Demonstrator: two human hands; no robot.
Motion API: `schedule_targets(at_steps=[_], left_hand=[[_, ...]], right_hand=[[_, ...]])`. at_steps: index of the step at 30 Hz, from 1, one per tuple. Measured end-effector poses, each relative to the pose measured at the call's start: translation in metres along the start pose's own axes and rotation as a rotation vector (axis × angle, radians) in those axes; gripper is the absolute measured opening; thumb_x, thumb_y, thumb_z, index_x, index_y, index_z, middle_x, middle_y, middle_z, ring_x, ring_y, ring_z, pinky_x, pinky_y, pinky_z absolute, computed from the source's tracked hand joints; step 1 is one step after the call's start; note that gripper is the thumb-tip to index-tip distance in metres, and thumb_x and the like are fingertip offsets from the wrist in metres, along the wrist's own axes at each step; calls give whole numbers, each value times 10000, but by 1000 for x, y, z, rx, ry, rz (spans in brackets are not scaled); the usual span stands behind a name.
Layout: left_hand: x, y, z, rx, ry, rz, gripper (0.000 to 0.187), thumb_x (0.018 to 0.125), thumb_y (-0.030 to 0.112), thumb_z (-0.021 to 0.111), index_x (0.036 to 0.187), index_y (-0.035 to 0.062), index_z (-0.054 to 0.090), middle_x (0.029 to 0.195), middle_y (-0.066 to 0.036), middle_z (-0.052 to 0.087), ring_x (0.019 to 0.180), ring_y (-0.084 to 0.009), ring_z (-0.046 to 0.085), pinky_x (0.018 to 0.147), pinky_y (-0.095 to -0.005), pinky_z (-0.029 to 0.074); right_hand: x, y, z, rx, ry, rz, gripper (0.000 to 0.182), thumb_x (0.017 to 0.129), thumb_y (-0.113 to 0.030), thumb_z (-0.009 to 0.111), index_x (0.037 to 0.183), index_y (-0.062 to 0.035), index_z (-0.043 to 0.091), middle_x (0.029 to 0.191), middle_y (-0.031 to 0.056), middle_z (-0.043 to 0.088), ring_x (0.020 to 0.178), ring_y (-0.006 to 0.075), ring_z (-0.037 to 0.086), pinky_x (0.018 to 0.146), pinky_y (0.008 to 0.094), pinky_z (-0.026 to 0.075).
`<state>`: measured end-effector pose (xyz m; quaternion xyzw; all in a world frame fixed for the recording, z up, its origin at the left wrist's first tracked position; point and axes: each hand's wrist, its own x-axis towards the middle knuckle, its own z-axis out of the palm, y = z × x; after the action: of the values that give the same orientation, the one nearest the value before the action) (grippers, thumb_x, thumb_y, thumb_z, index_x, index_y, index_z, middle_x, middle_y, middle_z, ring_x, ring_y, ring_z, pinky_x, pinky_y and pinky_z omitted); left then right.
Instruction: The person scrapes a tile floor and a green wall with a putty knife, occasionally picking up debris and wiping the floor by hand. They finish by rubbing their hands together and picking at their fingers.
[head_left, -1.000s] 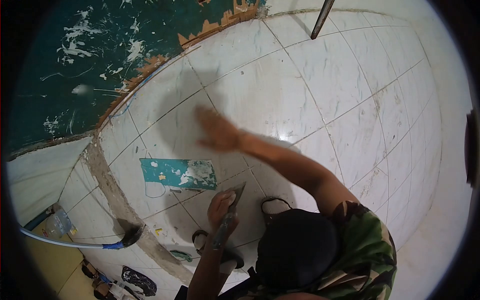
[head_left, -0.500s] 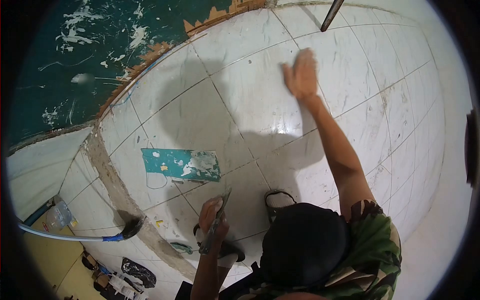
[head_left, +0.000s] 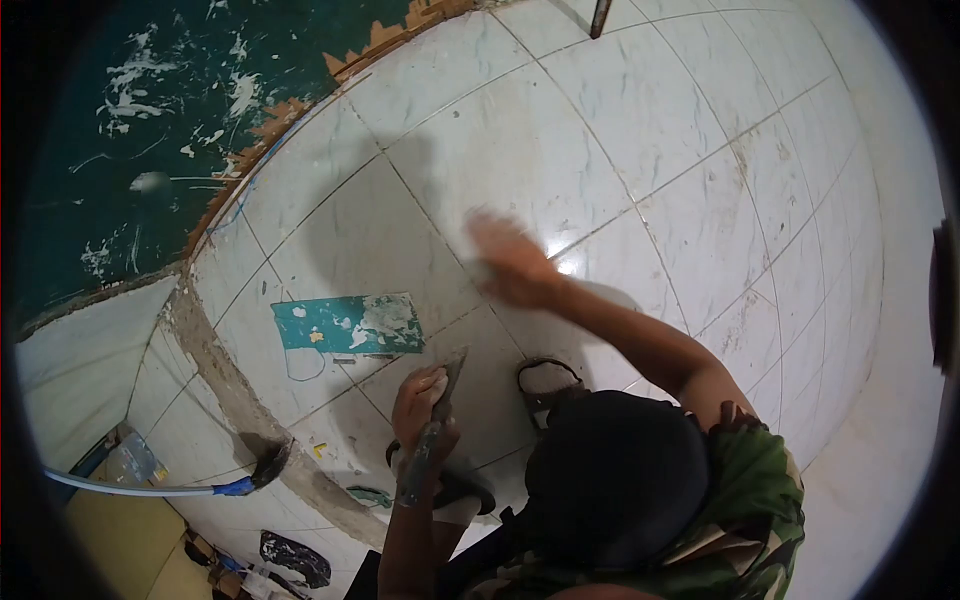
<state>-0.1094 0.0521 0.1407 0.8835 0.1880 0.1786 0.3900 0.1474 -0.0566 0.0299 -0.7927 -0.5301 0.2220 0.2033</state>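
Observation:
Low in the head view, my left hand (head_left: pixel 422 408) is closed around a putty knife (head_left: pixel 432 440) with a dark, stained handle and a blade pointing up. My right hand (head_left: pixel 512 262) is over the white tiled floor (head_left: pixel 520 140), blurred by motion, and its fingers cannot be made out clearly. A teal board piece (head_left: pixel 345 325) with white smears lies on the tiles, beyond and left of my left hand. Small scraps lie just below that piece.
A green surface (head_left: pixel 150 110) with white splashes and torn brown edging fills the upper left. A rough cement strip (head_left: pixel 235 375) runs along the left. A blue-grey hose (head_left: pixel 150 488), a plastic bottle (head_left: pixel 135 458) and a black item (head_left: pixel 295 558) are lower left. A dark pole (head_left: pixel 600 20) stands at the top.
My right hand has swung from the upper right of the floor down and left, closer to my body. The view has shifted slightly. My left hand still holds the putty knife.

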Motion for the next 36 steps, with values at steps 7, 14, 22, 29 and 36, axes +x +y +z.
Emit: schedule_targets(at_steps=[7, 14, 22, 29, 36], left_hand=[[1, -5, 3, -24, 37, 16, 254, 746, -99, 579, 975, -19, 654, 1020, -196, 689, 991, -380, 698, 901, -445, 575], [13, 1, 24, -10, -26, 20, 202, 833, -47, 586, 1025, -31, 649, 1012, -205, 683, 939, -371, 690, 839, -423, 570], [72, -5, 52, 82, -7, 132, 238, 832, -56, 603, 1069, -42, 631, 1009, -202, 655, 940, -383, 662, 827, -432, 549], [112, -23, 140, 296, -85, 439, 282, 782, -10, 617, 1056, -63, 658, 1028, -181, 643, 1013, -350, 656, 967, -452, 508], [129, -30, 176, 233, -77, 438, 279, 804, 25, 613, 1060, -75, 657, 1019, -206, 666, 1049, -377, 650, 1007, -457, 503]], right_hand=[[-109, 146, -53, -284, 517, 888, 868, 1014, -478, 426, 1519, 167, 141, 1604, 380, 91, 1519, 488, 60, 1234, 552, 42], [-32, 33, 7, -244, 297, 441, 880, 978, -499, 511, 1544, 94, 191, 1631, 285, 153, 1531, 418, 110, 1242, 542, 77], [-61, -45, 6, 594, 190, 219, 634, 970, -449, 582, 1287, 97, 514, 1352, 268, 552, 1195, 419, 572, 1046, 500, 432], [-104, -65, -97, 1740, -238, 861, 613, 977, -510, 602, 1291, 10, 518, 978, 132, 653, 894, 241, 670, 741, 386, 551], [-91, -57, -58, 2092, 83, 1022, 232, 1064, -325, 428, 906, -157, 453, 658, -30, 386, 501, 104, 324, 418, 276, 264]])
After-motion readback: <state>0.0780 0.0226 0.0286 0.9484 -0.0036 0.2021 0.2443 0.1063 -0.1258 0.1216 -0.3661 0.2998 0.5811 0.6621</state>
